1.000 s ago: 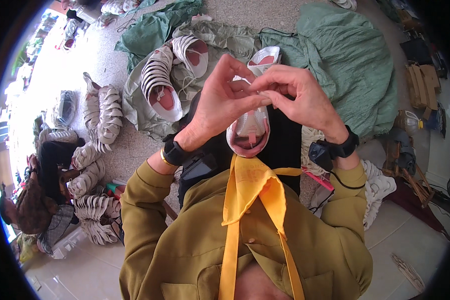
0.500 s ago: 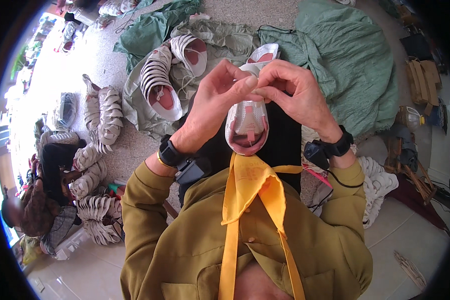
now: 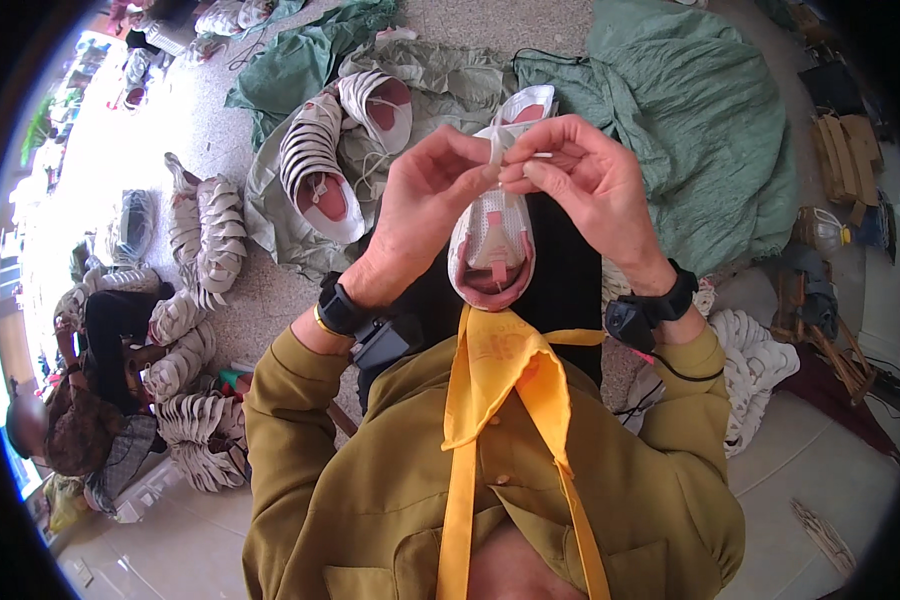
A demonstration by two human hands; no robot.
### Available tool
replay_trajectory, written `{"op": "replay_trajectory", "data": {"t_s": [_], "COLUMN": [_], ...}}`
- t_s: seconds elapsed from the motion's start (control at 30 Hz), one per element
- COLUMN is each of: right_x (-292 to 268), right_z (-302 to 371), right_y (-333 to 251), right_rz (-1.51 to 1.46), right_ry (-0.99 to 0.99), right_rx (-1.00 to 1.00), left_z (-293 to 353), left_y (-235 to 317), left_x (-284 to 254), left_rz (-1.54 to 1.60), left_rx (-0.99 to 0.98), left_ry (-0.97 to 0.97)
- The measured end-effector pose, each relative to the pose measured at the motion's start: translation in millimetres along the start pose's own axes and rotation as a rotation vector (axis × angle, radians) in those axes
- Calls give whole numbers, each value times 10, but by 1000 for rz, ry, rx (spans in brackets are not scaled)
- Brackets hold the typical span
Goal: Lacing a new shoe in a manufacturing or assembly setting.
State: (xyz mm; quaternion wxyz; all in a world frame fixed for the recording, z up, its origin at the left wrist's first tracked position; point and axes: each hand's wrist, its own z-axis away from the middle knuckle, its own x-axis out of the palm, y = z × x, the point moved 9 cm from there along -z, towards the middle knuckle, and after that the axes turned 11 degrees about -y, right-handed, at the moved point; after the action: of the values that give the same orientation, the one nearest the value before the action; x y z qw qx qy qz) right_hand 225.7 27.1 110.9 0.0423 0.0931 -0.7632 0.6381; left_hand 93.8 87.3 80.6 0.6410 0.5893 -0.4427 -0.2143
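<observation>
A white and pink shoe (image 3: 467, 245) lies over my lap, its pink-lined opening toward me. Above its front part, both hands meet at a white shoelace (image 3: 497, 145). My left hand (image 3: 415, 200) pinches the lace between thumb and forefinger. My right hand (image 3: 595, 185) is closed on it from the other side, and a short white lace end (image 3: 542, 155) sticks out between its fingers. The fingers hide part of the shoe's lacing. Just beyond my hands is another white shoe piece (image 3: 530, 100) with pink inside.
Nested white shoe uppers (image 3: 310, 150) lie on a grey-green sheet (image 3: 280, 240) at the far left. A green cloth heap (image 3: 700, 140) spreads at the far right. More stacked uppers (image 3: 220, 235) line the floor at left, near another person (image 3: 90, 415). Cardboard pieces (image 3: 840, 160) stand at right.
The lace now shows between my hands, with an end poking out of my right fingers. My right hand has turned slightly, and my left fingertips have drawn back a little to the left.
</observation>
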Motion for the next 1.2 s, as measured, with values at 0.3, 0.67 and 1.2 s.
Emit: {"op": "replay_trajectory", "data": {"t_s": [0.3, 0.67, 1.2], "right_x": [-150, -158, -199], "right_z": [-55, -62, -134], "right_y": [11, 0, 54], "right_rz": [103, 95, 259], "right_ry": [109, 167, 62], "right_rx": [81, 49, 82], "left_z": [-24, -61, -116], "left_y": [-19, -13, -256], "left_x": [94, 124, -188], "left_rz": [-52, 27, -547], "left_rx": [12, -4, -63], "left_ry": [-11, -35, -22]}}
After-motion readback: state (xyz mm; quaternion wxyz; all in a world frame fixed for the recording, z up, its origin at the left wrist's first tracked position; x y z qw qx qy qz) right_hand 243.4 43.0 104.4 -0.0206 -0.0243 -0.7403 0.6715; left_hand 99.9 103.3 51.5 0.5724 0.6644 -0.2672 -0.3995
